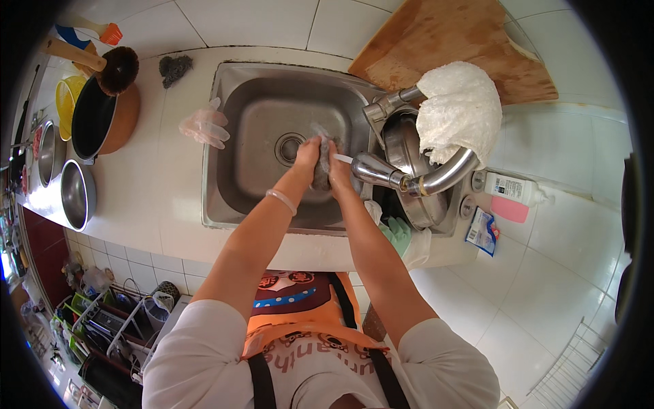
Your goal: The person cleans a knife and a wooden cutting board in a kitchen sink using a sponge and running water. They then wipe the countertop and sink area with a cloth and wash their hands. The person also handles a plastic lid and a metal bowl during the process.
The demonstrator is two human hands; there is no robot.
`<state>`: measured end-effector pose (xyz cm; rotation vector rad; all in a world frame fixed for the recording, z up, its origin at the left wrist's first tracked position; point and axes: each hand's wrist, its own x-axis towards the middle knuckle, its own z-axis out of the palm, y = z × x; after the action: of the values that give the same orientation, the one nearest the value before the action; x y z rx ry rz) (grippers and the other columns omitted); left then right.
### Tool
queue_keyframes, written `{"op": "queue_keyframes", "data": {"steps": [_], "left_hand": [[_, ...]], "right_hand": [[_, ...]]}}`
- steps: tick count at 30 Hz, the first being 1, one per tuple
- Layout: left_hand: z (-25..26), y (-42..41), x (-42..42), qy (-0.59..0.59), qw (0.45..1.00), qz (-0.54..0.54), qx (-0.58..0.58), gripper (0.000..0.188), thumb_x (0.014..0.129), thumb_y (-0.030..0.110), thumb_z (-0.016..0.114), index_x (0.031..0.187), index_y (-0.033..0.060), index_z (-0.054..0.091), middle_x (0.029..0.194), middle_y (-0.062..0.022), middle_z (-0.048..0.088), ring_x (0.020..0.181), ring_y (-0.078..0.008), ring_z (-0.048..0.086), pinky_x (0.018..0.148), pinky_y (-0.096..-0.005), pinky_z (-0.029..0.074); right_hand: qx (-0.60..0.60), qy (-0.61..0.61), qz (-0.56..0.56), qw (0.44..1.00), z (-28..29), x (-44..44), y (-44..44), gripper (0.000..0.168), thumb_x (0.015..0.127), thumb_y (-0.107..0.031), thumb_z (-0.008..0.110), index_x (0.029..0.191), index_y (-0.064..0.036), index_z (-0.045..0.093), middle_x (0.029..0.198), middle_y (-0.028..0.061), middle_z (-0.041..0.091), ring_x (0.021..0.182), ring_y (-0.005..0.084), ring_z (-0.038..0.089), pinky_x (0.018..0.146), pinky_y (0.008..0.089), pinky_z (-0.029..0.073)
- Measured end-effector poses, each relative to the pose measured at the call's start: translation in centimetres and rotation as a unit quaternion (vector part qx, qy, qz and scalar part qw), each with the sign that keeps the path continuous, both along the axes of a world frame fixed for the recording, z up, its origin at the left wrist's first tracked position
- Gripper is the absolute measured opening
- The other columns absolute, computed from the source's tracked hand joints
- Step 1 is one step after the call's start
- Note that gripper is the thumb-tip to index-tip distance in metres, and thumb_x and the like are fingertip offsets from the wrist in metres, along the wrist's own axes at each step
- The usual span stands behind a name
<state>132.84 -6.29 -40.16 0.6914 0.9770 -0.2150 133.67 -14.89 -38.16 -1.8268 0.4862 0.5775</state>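
Note:
Both my hands are low over the stainless steel sink (255, 110), close together to the right of its drain (290, 148). Between them is a soft, greyish, wet-looking bundle (322, 171), perhaps a cloth or scrubber; I cannot tell which. My left hand (308, 155) grips its left side, and my right hand (337, 166) presses from the right. The chrome faucet head (378, 169) points at my right hand, with a short white piece at its outlet. A translucent plastic glove (205, 125) lies over the sink's left rim.
A white towel (457, 110) drapes over the faucet pipe. Right of the basin stands a metal pan (409, 148), with a green glove (397, 232) nearby. A wooden board (449, 41) leans behind. Leftward are a steel wool scrubber (175, 69), a pot (120, 120) and a metal bowl (77, 194).

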Motion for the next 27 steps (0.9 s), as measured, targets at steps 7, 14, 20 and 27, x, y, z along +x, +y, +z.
{"op": "queue_keyframes", "data": {"steps": [7,14,20,27], "left_hand": [[-1.8,2.1,-0.2,0.029,0.991,0.006,-0.129,0.038,0.085,0.039,0.057,0.103,0.0054,0.055,0.096,-0.0116,0.061,0.09,-0.0258,0.058,0.082,-0.0403,0.046],[-3.7,1.3,0.1,-0.154,0.911,0.028,-0.382,0.03,0.089,0.029,0.048,0.101,0.0024,0.054,0.096,-0.0139,0.06,0.087,-0.03,0.058,0.082,-0.0451,0.047],[-0.2,-3.3,0.3,-0.042,0.974,0.127,-0.182,0.032,0.089,0.036,0.047,0.098,0.0059,0.056,0.093,-0.0111,0.06,0.081,-0.0272,0.058,0.073,-0.0413,0.047],[4.4,-2.5,1.1,0.016,0.984,0.068,-0.162,0.029,0.084,0.033,0.052,0.097,0.0071,0.056,0.091,-0.0092,0.059,0.074,-0.0246,0.057,0.069,-0.0402,0.047]], "right_hand": [[-0.076,-0.384,0.274,0.879,2.5,1.9,-2.0,0.025,0.078,-0.017,0.062,0.098,-0.003,0.057,0.096,0.0173,0.058,0.091,0.036,0.055,0.076,0.042,0.045],[-0.124,-0.313,0.326,0.884,5.4,-1.9,0.7,0.034,0.076,-0.034,0.06,0.081,-0.001,0.06,0.083,0.0195,0.06,0.082,0.0385,0.056,0.075,0.0435,0.044],[-0.253,-0.269,0.2,0.907,0.1,1.6,-1.9,0.038,0.079,-0.039,0.053,0.086,-0.003,0.064,0.086,0.02,0.063,0.081,0.038,0.06,0.074,0.0429,0.046],[-0.234,-0.2,0.155,0.939,-0.3,2.3,-1.6,0.036,0.08,-0.033,0.053,0.095,-0.001,0.061,0.084,0.022,0.062,0.078,0.0365,0.06,0.071,0.0431,0.048]]}}
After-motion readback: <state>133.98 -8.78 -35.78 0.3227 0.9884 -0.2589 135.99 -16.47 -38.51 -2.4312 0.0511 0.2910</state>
